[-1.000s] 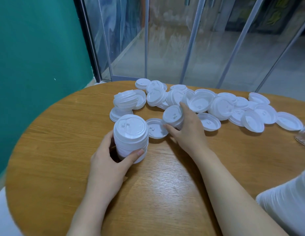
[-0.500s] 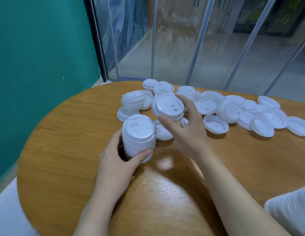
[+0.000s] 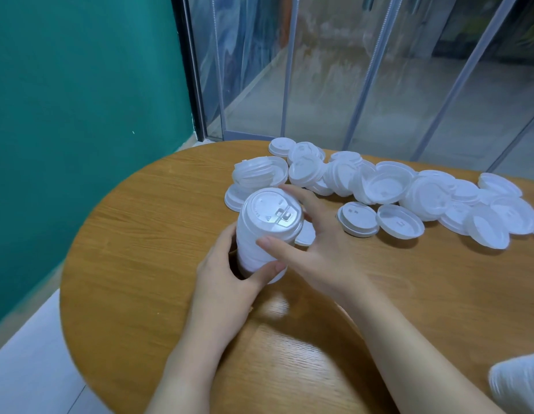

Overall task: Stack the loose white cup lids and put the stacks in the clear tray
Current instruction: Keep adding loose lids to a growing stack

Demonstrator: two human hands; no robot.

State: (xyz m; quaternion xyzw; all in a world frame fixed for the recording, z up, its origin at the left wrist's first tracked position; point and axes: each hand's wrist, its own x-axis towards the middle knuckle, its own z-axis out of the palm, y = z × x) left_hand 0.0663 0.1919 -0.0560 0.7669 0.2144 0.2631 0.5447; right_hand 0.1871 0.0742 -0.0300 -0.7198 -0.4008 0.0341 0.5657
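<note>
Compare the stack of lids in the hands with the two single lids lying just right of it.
The stack of lids stands tall, many lids nested; the two single lids lie flat, one layer each.
The stack is gripped low by the left hand and at its top by the right hand; the two single lids are untouched.
The stack's top lid faces up; the right single lid shows its hollow underside.
All are round white plastic on the wooden table.

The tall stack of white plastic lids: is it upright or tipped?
Upright: the tall stack of white plastic lids stands on the wooden table, top face up.
</note>
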